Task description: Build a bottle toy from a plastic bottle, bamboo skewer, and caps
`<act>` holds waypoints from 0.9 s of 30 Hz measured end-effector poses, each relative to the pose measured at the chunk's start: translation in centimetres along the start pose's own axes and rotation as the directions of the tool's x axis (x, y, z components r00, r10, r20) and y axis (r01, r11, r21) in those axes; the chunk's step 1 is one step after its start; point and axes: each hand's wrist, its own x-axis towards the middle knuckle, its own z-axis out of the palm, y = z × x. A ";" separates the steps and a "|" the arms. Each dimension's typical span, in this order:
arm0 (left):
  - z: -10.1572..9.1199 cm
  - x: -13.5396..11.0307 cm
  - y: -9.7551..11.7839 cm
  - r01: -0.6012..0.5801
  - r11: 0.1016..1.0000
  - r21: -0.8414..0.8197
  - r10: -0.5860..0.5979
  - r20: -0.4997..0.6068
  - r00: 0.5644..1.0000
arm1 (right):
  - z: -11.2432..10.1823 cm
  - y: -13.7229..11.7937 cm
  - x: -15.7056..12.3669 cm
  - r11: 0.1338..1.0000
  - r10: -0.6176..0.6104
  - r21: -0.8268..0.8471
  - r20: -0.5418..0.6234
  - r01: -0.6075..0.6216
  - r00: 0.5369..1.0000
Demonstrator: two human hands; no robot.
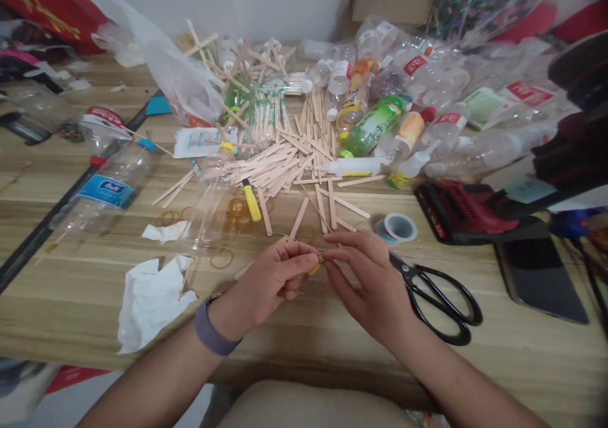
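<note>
My left hand [280, 275] and my right hand [363, 275] meet low over the front of the wooden table. Thumb and forefinger of the left are pinched together. The right thumb and fingertips close in at the same spot, their other fingers stretched forward. What lies between the fingertips is tiny and mostly hidden; a small yellow bit [314, 268] shows beneath them. Just beyond the hands lie loose wooden craft sticks [298, 219] and a thin skewer [315, 207]. Black-handled scissors [449, 295] rest beside my right wrist, partly covered by it.
A heap of craft sticks [280, 162] spreads behind, with plastic bottles [375, 124] at back right. Rubber bands [237, 214], a yellow-handled tool [251, 201] and torn tissue [151, 301] lie left. On the right are a spool [399, 227], a red-black power tool [465, 216] and a phone [541, 276].
</note>
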 end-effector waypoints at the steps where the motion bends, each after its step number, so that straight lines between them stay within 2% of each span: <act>1: 0.0 0.0 0.0 0.002 1.000 0.002 -0.002 -0.007 1.000 | 0.0 -0.1 0.0 1.000 -0.010 0.001 0.010 0.010 1.000; 7: 0.0 0.0 -0.3 0.004 0.998 0.062 0.001 -0.078 0.997 | 0.0 0.0 -0.3 1.000 0.003 -0.004 0.036 -0.003 0.999; 11: 0.1 0.0 -0.5 -0.060 0.982 0.179 0.087 -0.148 0.985 | 0.1 0.1 -0.3 1.000 -0.007 0.003 0.036 0.007 0.999; 15: 0.4 -0.2 -0.3 -0.124 0.961 0.247 0.156 -0.115 0.981 | -0.3 -0.1 -0.1 1.000 0.020 0.014 0.002 -0.020 1.000; 18: 0.4 -0.2 -0.1 -0.086 0.969 0.231 0.121 -0.138 0.983 | -0.8 0.0 0.1 0.969 0.167 0.177 0.052 -0.174 0.985; 21: 0.1 -0.1 -0.2 -0.048 0.981 0.188 0.083 -0.180 0.980 | -1.2 0.4 0.3 0.822 0.326 0.451 0.129 -0.348 0.937; 23: 0.0 0.0 -0.2 -0.050 0.985 0.164 0.081 -0.191 0.978 | -1.3 0.6 0.3 0.769 0.378 0.517 0.104 -0.374 0.920; 25: 0.0 0.1 -0.2 -0.055 0.987 0.150 0.083 -0.189 0.979 | -1.1 0.7 0.2 0.835 0.350 0.434 0.053 -0.337 0.935; 27: 0.1 0.1 -0.2 -0.062 0.987 0.147 0.089 -0.181 0.979 | -0.8 0.6 0.0 0.933 0.244 0.263 0.040 -0.246 0.969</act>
